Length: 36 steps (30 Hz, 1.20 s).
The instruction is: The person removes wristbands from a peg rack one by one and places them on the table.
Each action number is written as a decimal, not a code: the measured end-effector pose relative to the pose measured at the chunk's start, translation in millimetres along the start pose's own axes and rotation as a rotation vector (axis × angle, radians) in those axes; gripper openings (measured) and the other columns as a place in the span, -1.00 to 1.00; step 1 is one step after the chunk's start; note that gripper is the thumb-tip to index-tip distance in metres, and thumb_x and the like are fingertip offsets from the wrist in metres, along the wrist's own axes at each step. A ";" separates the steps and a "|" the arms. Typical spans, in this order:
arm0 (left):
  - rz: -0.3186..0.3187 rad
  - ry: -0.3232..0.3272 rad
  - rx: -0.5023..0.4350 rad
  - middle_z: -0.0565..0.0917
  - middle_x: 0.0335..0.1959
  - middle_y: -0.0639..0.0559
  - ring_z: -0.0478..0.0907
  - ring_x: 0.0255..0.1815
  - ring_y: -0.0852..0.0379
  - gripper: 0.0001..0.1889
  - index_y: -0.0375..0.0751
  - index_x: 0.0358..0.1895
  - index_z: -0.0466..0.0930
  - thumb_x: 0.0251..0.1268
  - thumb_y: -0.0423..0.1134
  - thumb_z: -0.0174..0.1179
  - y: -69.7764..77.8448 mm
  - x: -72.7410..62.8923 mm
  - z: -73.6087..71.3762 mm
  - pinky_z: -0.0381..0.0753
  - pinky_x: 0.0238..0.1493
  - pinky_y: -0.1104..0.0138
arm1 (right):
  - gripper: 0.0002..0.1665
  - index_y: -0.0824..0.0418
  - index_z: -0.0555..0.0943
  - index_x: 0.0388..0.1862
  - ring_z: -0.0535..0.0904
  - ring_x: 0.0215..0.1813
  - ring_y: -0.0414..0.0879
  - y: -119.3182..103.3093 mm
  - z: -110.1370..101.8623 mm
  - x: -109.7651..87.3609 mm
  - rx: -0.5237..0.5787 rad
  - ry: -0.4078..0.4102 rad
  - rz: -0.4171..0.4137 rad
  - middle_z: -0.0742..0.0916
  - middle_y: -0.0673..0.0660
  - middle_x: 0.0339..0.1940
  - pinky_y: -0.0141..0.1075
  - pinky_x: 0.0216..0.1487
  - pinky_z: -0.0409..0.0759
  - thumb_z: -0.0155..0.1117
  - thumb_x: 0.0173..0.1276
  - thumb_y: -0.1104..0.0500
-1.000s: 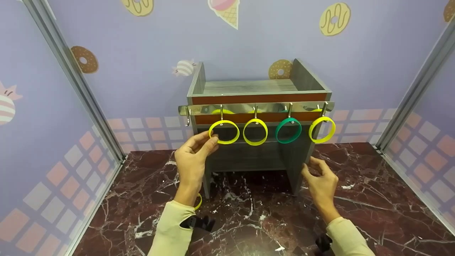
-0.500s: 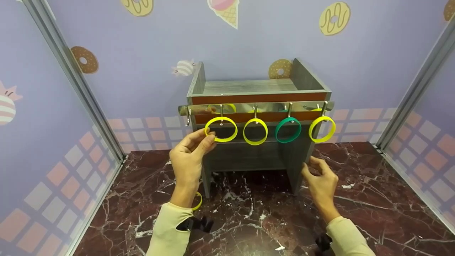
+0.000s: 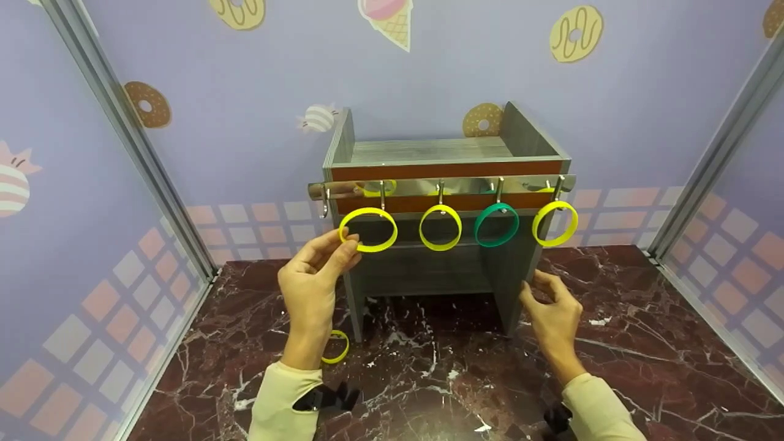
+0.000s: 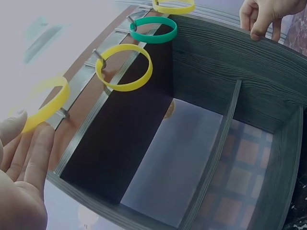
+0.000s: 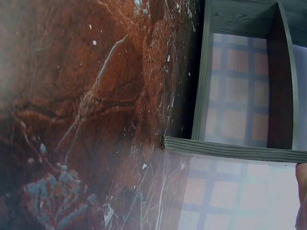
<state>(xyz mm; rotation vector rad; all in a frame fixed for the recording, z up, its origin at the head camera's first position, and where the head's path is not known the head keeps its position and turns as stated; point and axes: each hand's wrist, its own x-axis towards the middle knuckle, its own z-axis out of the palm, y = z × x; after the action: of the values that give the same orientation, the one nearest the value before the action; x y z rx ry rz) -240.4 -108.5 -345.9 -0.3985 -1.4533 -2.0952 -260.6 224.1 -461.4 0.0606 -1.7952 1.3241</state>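
My left hand [image 3: 309,288] pinches a yellow wristband [image 3: 369,229] at its left side, thumb in front. The band is near the second hook from the left on a shiny metal hook rail [image 3: 410,185]; in the left wrist view, that hook's tip [image 4: 63,113] shows outside the band. To its right hang another yellow wristband [image 3: 440,228], a green wristband [image 3: 497,225] and a third yellow one at the end. My right hand [image 3: 554,318] holds the right side panel of the grey wooden shelf [image 3: 514,282] at its edge. One more yellow wristband [image 3: 336,347] stands near the shelf's left foot.
The shelf stands on a dark red marbled table [image 3: 429,392] against the back wall. The leftmost hook [image 3: 324,202] carries no band. Printed purple walls with metal corner posts [image 3: 141,153] close in both sides.
My left hand has drawn the pinched yellow wristband to the left, after a slight lift and dip. More of the band on the table shows now. My right hand stays put.
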 end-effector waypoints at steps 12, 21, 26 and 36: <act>0.016 0.045 -0.026 0.81 -0.13 -0.29 0.82 -0.11 -0.05 -0.79 -0.58 -0.01 0.74 0.32 -0.59 0.40 0.3 -6.8 -23.4 0.79 -0.04 0.11 | -0.76 0.57 0.73 -0.10 0.74 -0.27 -0.36 1.3 0.8 -0.2 0.013 0.006 -0.017 0.81 0.41 -0.23 -0.61 -0.31 0.65 0.41 0.22 0.61; 0.020 0.081 -0.025 0.81 -0.15 -0.28 0.82 -0.12 -0.07 -0.77 -0.67 0.01 0.69 0.33 -0.61 0.38 -7.4 -12.6 -44.9 0.79 -0.04 0.12 | -0.76 0.55 0.74 -0.12 0.76 -0.24 -0.29 0.4 1.3 -0.5 -0.020 0.019 -0.030 0.82 0.38 -0.24 -0.63 -0.27 0.62 0.43 0.21 0.59; -0.003 0.113 0.021 0.82 -0.16 -0.28 0.82 -0.16 -0.01 -0.78 -0.66 0.00 0.70 0.33 -0.61 0.38 -15.9 -17.7 -57.9 0.79 -0.05 0.14 | -0.76 0.56 0.73 -0.12 0.70 -0.21 -0.46 0.9 2.1 -1.1 -0.020 0.021 -0.045 0.81 0.41 -0.24 -0.65 -0.22 0.60 0.43 0.20 0.61; -0.081 0.226 0.087 0.82 -0.24 -0.21 0.82 -0.27 0.05 -0.83 -0.54 -0.06 0.77 0.31 -0.62 0.39 -39.8 -23.0 -90.9 0.80 -0.11 0.20 | -0.76 0.57 0.73 -0.11 0.79 -0.21 -0.23 1.9 1.7 -0.3 -0.022 0.016 -0.046 0.82 0.39 -0.21 -0.65 -0.23 0.62 0.42 0.22 0.60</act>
<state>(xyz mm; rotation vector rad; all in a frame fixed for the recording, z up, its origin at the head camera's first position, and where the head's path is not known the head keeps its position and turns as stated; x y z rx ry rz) -239.4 -176.1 -422.1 -0.0671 -1.4398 -2.0553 -262.4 223.4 -463.2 0.0789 -1.7846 1.2686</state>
